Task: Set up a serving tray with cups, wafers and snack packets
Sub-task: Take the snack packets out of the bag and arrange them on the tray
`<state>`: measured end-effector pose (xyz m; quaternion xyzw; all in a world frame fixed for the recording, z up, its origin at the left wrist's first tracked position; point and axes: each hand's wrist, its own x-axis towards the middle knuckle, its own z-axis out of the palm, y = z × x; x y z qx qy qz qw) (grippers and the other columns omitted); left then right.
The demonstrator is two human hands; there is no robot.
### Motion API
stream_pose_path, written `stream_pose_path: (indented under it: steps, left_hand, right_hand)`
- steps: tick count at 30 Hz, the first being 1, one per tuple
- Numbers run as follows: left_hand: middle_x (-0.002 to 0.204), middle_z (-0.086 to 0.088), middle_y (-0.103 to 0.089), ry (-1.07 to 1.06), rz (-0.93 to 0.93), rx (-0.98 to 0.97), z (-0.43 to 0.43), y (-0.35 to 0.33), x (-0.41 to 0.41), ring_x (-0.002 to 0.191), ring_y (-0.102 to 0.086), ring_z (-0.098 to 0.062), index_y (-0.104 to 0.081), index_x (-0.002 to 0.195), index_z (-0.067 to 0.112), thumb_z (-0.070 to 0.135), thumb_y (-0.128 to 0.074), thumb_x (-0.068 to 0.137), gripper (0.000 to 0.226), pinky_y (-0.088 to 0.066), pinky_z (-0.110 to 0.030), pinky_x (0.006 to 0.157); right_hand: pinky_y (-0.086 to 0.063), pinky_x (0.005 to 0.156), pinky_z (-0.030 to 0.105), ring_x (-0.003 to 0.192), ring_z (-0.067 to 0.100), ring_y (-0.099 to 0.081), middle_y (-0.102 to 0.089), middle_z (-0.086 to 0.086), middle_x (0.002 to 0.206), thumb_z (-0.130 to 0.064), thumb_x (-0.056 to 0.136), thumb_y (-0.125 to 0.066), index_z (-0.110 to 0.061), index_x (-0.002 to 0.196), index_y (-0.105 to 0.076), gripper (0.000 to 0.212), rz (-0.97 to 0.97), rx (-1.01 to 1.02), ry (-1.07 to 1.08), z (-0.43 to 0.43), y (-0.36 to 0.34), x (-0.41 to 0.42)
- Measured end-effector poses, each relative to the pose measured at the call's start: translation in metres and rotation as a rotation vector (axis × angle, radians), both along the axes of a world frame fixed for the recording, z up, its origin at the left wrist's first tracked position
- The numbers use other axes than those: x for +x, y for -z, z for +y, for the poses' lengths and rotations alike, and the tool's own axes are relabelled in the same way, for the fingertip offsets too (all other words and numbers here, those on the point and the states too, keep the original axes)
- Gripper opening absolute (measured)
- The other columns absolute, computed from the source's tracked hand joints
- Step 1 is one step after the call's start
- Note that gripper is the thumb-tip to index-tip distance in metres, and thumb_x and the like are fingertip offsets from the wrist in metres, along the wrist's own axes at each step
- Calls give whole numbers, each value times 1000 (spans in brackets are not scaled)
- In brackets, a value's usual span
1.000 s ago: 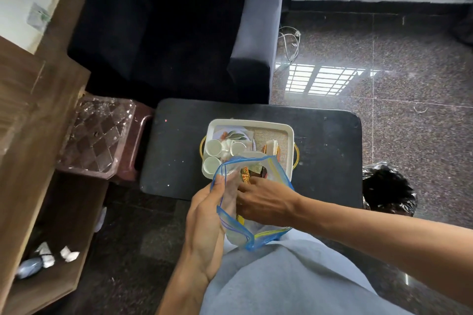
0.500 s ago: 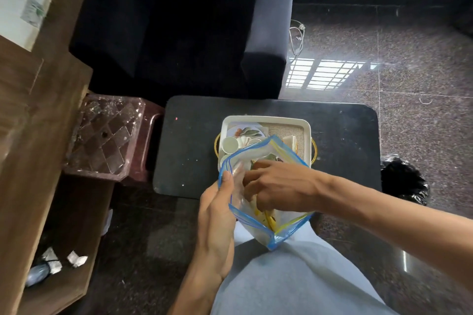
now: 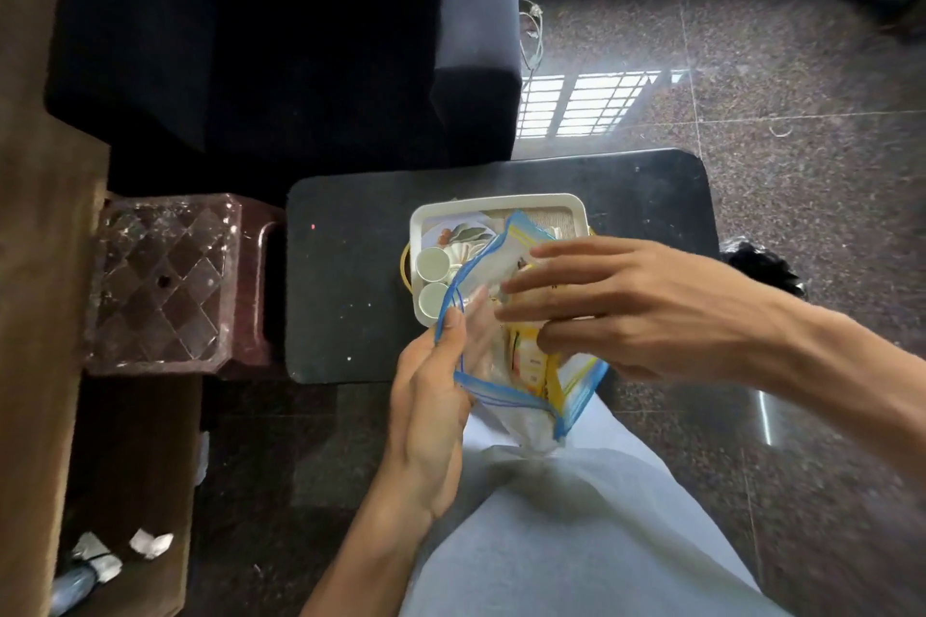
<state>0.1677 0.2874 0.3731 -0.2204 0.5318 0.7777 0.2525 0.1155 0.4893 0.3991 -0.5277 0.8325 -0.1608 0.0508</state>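
A cream serving tray (image 3: 501,204) sits on a small black table (image 3: 351,266). In its left part stand two white cups (image 3: 433,263) and a leaf-patterned plate (image 3: 463,233). Over the tray's near side I hold a clear zip bag with a blue rim (image 3: 481,388). My left hand (image 3: 431,396) pinches the bag's left rim and keeps the mouth wide. My right hand (image 3: 626,306) hovers at the bag's mouth, fingers spread and partly curled over yellow snack packets (image 3: 531,361) inside. Whether the fingers grip a packet is hidden.
A dark sofa (image 3: 280,40) stands behind the table. A clear-topped stool (image 3: 160,281) is at the left, beside a wooden shelf unit (image 3: 40,266) holding crumpled paper. A black bag (image 3: 761,266) lies on the granite floor at the right. My grey-trousered leg (image 3: 576,541) is below.
My right hand has come up out of the bag to its mouth, fingers spreading. The left hand keeps its hold on the rim. The view shifted closer and to the left.
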Motion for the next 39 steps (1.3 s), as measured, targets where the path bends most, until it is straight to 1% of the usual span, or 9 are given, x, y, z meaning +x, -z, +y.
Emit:
stream_pose_path:
  steps: [4,8,14,17,20,24,32,37,39]
  left_hand:
    - [123,-1,-76,170,31,-42,1,5,3,119,-70,-19,-74,123,23,38,-43,99,42,-58,-35,99]
    - [129,-3,-73,253,33,-145,18,12,11,128,-64,-20,-70,129,17,28,-38,108,40,-42,-48,116]
    - [124,-9,-75,116,-34,-129,45,19,24,124,-67,-26,-75,120,14,33,-44,101,41,-41,-54,116]
    - [128,-11,-73,35,-97,-77,63,27,28,127,-65,-25,-69,128,10,33,-46,98,44,-36,-53,120]
    - [132,-10,-71,-27,-136,-54,83,37,32,129,-63,-22,-65,132,7,34,-48,97,47,-34,-49,122]
    - [132,-12,-71,-106,-148,-56,106,49,42,128,-65,-22,-69,129,9,32,-48,99,43,-44,-39,115]
    - [131,-4,-72,-148,-156,-166,139,54,52,127,-65,-16,-65,131,12,35,-47,96,46,-44,-34,115]
    - [130,-1,-73,-190,-143,-219,148,52,53,124,-66,-12,-64,130,16,36,-46,96,44,-49,-23,102]
    - [131,-2,-72,-212,-138,-239,149,51,54,125,-66,-13,-63,132,15,35,-45,99,43,-51,-24,101]
  right_hand:
    - [-48,103,52,118,28,-66,-70,6,127,-20,103,-46,-10,106,-73,29,108,-2,145,18,-3,7]
    - [-49,100,52,105,29,-71,-74,9,115,-17,106,-43,-6,103,-73,33,143,-95,232,31,3,9]
    - [-52,98,47,115,23,-68,-73,6,116,-19,101,-52,2,91,-70,29,12,-422,562,76,10,12]
    - [-54,95,28,115,14,-67,-71,3,118,-12,97,-58,2,91,-65,17,-41,-516,704,108,16,21]
    - [-43,70,3,79,-4,-64,-68,-15,98,-13,96,-59,0,95,-62,13,-114,-614,895,135,23,27]
    - [-54,55,24,69,4,-70,-67,-19,87,-27,99,-58,-16,101,-59,12,-247,-771,1208,162,41,25]
    - [-41,63,11,67,-8,-55,-63,-11,81,-37,99,-56,-19,97,-60,18,-549,-802,1777,204,168,-4]
    - [-38,64,9,67,13,-49,-58,1,82,-38,97,-51,-19,81,-57,25,-882,-857,2147,211,265,-22]
    - [-45,70,23,72,17,-52,-57,3,86,-32,97,-52,-23,78,-52,21,-985,-965,2241,213,289,-27]
